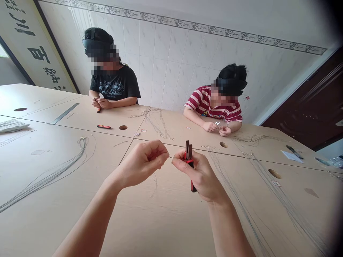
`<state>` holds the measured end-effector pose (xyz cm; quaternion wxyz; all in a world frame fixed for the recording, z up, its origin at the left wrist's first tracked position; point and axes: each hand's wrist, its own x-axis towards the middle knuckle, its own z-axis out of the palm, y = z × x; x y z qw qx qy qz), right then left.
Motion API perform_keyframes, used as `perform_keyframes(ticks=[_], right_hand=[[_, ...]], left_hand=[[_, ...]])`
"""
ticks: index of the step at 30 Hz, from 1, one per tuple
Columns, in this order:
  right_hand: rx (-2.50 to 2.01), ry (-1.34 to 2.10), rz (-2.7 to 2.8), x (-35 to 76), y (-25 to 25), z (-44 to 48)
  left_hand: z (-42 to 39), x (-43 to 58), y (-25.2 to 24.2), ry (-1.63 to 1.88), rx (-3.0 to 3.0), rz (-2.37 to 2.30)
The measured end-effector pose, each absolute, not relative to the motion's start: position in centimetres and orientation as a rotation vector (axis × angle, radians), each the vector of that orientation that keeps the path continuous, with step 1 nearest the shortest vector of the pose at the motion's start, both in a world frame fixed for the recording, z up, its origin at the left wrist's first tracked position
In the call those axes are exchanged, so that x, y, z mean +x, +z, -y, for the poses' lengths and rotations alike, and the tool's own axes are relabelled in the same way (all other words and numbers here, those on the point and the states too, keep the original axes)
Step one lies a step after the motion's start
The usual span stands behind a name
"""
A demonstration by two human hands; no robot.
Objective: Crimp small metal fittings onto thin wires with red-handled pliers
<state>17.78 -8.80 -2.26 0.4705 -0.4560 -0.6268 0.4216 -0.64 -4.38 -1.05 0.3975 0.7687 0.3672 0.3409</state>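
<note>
My right hand is closed round a pair of red-handled pliers, jaws pointing up. My left hand is pinched shut on a thin wire that hangs down towards the table. The two hands meet above the middle of the light wooden table, fingertips almost touching. The wire's end between them is too fine to see clearly.
Bundles of thin wires lie at the left and the right of the table. Two other people sit at the far side, one in a black shirt, one in a striped shirt. A red tool and round holes mark the tabletop.
</note>
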Motion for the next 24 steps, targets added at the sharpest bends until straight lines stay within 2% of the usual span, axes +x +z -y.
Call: perform_keyframes(ticks=[24], right_hand=[[-1.115, 1.039, 1.506, 17.76, -2.51, 8.61]], left_hand=[[4.34, -1.15, -0.99, 0.845, 1.984, -0.925]])
